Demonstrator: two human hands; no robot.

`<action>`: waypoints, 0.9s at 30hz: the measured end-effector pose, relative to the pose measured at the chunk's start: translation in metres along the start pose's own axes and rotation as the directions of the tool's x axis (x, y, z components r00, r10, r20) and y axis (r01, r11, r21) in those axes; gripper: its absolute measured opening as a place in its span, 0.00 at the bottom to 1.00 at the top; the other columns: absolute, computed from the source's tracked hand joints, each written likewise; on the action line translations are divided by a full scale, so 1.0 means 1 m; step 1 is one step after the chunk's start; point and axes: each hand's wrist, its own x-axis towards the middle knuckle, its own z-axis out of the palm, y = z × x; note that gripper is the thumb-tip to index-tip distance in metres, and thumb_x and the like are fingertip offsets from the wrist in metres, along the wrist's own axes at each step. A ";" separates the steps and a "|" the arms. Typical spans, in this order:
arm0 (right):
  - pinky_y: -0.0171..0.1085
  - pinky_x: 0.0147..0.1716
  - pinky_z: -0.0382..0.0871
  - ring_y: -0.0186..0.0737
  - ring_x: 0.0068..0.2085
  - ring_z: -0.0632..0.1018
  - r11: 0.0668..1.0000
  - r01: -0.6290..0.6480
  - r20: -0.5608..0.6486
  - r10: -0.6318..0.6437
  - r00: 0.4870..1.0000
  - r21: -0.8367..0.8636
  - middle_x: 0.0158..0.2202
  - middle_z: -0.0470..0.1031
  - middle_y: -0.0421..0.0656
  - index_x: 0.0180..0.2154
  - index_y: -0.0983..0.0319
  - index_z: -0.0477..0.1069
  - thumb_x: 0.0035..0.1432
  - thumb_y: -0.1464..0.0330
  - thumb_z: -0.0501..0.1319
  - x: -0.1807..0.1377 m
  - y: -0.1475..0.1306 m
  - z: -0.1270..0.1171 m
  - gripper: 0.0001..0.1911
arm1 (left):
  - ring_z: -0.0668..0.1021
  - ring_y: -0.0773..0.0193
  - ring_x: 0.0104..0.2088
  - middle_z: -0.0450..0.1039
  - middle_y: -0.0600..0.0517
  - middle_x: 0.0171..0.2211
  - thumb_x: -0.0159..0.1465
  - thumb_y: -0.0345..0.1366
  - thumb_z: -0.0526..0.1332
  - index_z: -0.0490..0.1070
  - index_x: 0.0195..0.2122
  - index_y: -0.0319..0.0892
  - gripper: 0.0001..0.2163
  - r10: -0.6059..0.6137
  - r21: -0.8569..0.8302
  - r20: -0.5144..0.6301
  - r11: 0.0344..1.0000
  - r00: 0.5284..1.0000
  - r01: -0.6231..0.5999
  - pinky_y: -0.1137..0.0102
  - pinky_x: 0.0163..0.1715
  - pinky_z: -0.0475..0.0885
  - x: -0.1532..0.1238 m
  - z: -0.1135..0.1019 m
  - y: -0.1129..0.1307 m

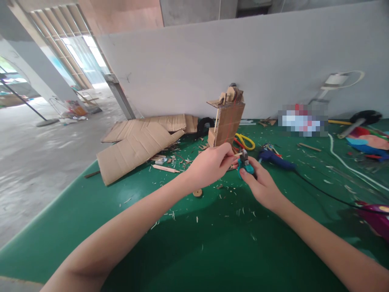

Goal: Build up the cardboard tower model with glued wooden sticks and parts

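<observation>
Near the worktop's back edge, a cardboard tower stands built; left hand pinches a stick, seemingly uncut; right hand grips cutters.

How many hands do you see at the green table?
2. The left hand pinches a thin pale stick in front of the upright cardboard structure; the right hand is beside it, holding teal-handled pliers. Neither is hidden.
</observation>
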 end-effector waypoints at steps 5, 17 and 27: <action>0.40 0.32 0.66 0.41 0.32 0.71 0.999 -0.033 -0.007 0.033 0.999 -0.021 0.35 0.72 0.44 0.47 0.58 0.65 0.61 0.59 0.52 -0.001 -0.001 0.001 0.15 | 0.69 0.68 0.24 0.70 0.53 0.27 0.65 0.35 0.50 0.63 0.32 0.42 0.07 0.018 0.152 -0.010 0.988 1.000 -0.016 0.70 0.21 0.56 -0.002 -0.001 0.003; 0.39 0.29 0.63 0.40 0.28 0.69 0.999 -0.032 0.021 0.032 0.999 -0.021 0.27 0.69 0.40 0.47 0.59 0.64 0.61 0.58 0.51 -0.002 -0.001 -0.001 0.16 | 0.71 0.67 0.24 0.72 0.52 0.29 0.66 0.37 0.49 0.63 0.33 0.41 0.08 0.029 0.332 -0.008 0.943 1.000 -0.025 0.71 0.20 0.53 -0.004 -0.003 0.006; 0.34 0.22 0.58 0.33 0.21 0.65 0.976 0.039 -0.132 -0.068 0.989 -0.216 0.22 0.66 0.37 0.32 0.61 0.65 0.58 0.56 0.54 0.008 0.007 0.008 0.14 | 0.72 0.67 0.25 0.71 0.52 0.28 0.67 0.35 0.47 0.63 0.35 0.41 0.09 -0.009 0.391 -0.007 0.920 1.000 0.011 0.72 0.19 0.54 -0.006 -0.001 0.013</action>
